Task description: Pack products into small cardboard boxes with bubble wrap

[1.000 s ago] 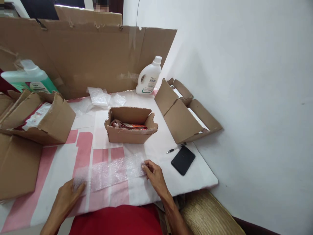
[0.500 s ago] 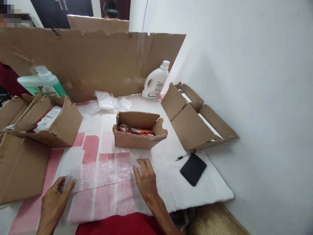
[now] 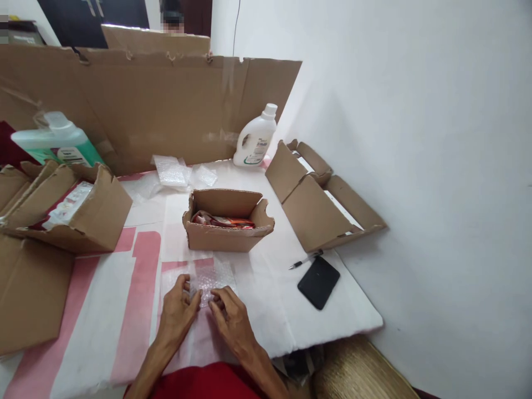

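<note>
A sheet of clear bubble wrap (image 3: 220,272) lies on the table close in front of me, folded into a shorter piece. My left hand (image 3: 179,310) grips its left part, thumb and fingers closing on the film. On the near edge, my right hand (image 3: 233,320) has its fingers curled and pressed together on the wrap. Just beyond stands an open cardboard box (image 3: 224,243) holding brown and red-orange packets (image 3: 224,223).
Cardboard boxes (image 3: 103,221) with packets stand at left. Behind are a green liquid bottle (image 3: 62,144), a white jug (image 3: 255,141) and more bubble wrap (image 3: 170,170). At right are slanted cardboard trays (image 3: 316,210), a pen (image 3: 305,260) and a black flat object (image 3: 319,281).
My left hand has moved right, bringing its end of the bubble wrap toward my right hand. The stretched-out strip is now folded shorter. The view has shifted slightly.
</note>
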Available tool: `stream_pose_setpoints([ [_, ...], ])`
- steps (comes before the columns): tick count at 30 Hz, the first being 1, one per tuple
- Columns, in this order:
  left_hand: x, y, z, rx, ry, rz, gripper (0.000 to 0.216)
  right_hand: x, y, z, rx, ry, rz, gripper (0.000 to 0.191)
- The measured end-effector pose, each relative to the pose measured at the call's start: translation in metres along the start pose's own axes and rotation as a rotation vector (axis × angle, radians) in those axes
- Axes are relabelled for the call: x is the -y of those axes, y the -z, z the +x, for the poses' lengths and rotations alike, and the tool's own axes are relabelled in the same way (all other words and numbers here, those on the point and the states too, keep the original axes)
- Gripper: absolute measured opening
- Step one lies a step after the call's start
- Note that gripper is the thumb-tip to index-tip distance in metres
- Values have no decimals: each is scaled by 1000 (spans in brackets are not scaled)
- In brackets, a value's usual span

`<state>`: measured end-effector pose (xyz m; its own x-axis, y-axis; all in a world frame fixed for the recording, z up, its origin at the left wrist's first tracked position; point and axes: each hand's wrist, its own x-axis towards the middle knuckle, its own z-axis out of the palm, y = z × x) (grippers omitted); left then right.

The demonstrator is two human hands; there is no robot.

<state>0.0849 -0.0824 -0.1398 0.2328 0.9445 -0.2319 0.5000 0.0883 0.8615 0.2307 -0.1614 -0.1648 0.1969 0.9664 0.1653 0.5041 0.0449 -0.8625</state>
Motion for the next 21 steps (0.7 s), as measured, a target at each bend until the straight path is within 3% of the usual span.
stream_pose_setpoints([
  [4, -1, -8, -3, 124, -31, -51, 51, 5, 2, 2, -75, 63, -19, 22],
  [8, -8, 36, -22, 246, -34, -108, 60, 14, -1, 8, -140, 178, -46, 25],
  [10, -8, 65, -24, 182, 44, -28, 54, 19, -3, 11, -135, 238, -59, 24],
  [13, 3, 90, -12, -64, 140, 201, 53, 23, -10, 14, -57, 331, -91, 19],
  [16, 15, 85, 11, -139, 155, 265, 52, 21, -22, 14, 61, 399, -138, 17],
  [21, 25, 66, 23, -128, 161, 195, 36, 13, -58, 21, 168, 456, -335, 40],
])
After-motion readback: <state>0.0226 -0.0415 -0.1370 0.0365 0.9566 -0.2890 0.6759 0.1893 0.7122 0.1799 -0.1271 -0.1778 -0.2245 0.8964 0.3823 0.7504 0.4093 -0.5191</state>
